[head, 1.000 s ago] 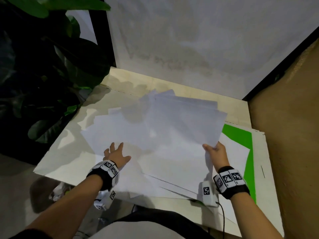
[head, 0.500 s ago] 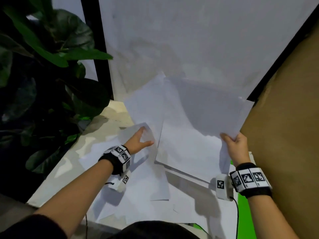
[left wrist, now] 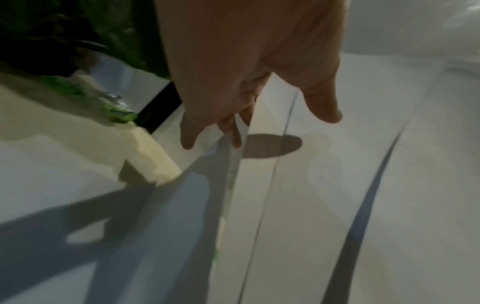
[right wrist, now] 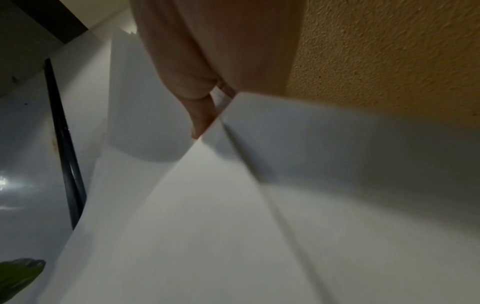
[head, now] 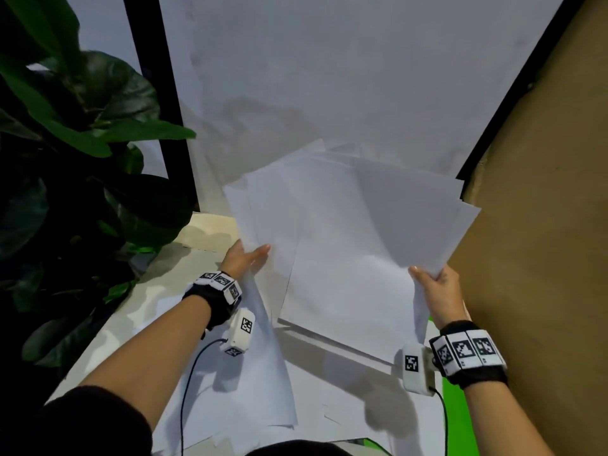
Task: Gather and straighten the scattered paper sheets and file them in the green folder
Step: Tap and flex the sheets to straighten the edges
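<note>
I hold a loose fan of white paper sheets (head: 355,245) upright above the table. My left hand (head: 253,255) grips their left edge, thumb in front and fingers behind; the left wrist view shows the sheet edge (left wrist: 275,164) running between thumb and fingers (left wrist: 187,139). My right hand (head: 427,278) pinches the lower right corner, with the thumb (right wrist: 201,125) pressed on the paper (right wrist: 207,226). Several more sheets (head: 263,399) lie scattered flat on the table below. The green folder (head: 455,422) shows as a strip at the bottom right, mostly covered by paper.
The pale table (head: 158,291) ends at the left beside a big dark-leaved plant (head: 82,159). A white wall (head: 329,77) stands behind, a brown textured wall (head: 543,225) close on the right. Camera cables hang from both wrists.
The right hand lifted the sheets off the table and tilted them upright. The left hand left the flat sheets, rose and took the bundle's left edge.
</note>
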The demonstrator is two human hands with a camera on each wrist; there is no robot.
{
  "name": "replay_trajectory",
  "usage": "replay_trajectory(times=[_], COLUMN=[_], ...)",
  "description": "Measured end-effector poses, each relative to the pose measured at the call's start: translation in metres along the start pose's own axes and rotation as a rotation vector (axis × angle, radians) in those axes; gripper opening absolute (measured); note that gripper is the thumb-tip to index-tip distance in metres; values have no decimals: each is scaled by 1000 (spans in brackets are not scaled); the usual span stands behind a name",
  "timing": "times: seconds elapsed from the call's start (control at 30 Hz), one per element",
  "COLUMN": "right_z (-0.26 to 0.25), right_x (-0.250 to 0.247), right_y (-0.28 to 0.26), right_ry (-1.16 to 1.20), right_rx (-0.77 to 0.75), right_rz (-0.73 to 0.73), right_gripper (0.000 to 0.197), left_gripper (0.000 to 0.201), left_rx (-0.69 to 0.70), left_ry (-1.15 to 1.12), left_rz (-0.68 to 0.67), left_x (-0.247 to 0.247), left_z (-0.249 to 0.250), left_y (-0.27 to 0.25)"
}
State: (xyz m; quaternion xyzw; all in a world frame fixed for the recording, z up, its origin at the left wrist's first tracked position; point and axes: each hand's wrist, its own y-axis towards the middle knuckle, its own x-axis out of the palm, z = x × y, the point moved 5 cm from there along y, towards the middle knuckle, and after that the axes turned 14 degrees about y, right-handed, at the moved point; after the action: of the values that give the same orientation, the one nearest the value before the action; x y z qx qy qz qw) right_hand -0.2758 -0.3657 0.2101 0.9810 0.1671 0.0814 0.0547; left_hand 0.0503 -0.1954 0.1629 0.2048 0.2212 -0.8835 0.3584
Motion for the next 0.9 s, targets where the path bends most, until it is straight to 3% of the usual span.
replay_trajectory(times=[0.07,0.1,0.2,0.3,0.37,0.5,0.63,0.8,0.9], right_z=[-1,-2,-11,-14,-12,-13,-5,24,40], right_x=[-3,-6,-8,7,24,36,42,51,59], right_y=[2,3,6,4,-1,-5,-12,-24,-34], right_ry=[19,43,127,233,184,139,151,157,148], right_rx=[-4,1,-7,30,69,-31,-89,-2,67], right_rz=[32,47,56,-33,-106,-36,-23,-42,-71], right_gripper=[26,21,18,18,26,25,25,36,26], left_gripper=[34,31,38,51,58,46,58,67,64], left_rx=[136,188,276,379,475,531,569,512,494], left_ry=[25,-55,-321,-270,-212,-298,-88,-145,-117], left_rz=[0,-26,-127,-209,-222,-96,77,140,149], left_x=[-1,-1,1,12,23,23,21,28,34], left_z=[23,34,63,86,98,105,95,45,28], left_y=[0,-2,-12,-26,-37,-50,-66,-70,-73])
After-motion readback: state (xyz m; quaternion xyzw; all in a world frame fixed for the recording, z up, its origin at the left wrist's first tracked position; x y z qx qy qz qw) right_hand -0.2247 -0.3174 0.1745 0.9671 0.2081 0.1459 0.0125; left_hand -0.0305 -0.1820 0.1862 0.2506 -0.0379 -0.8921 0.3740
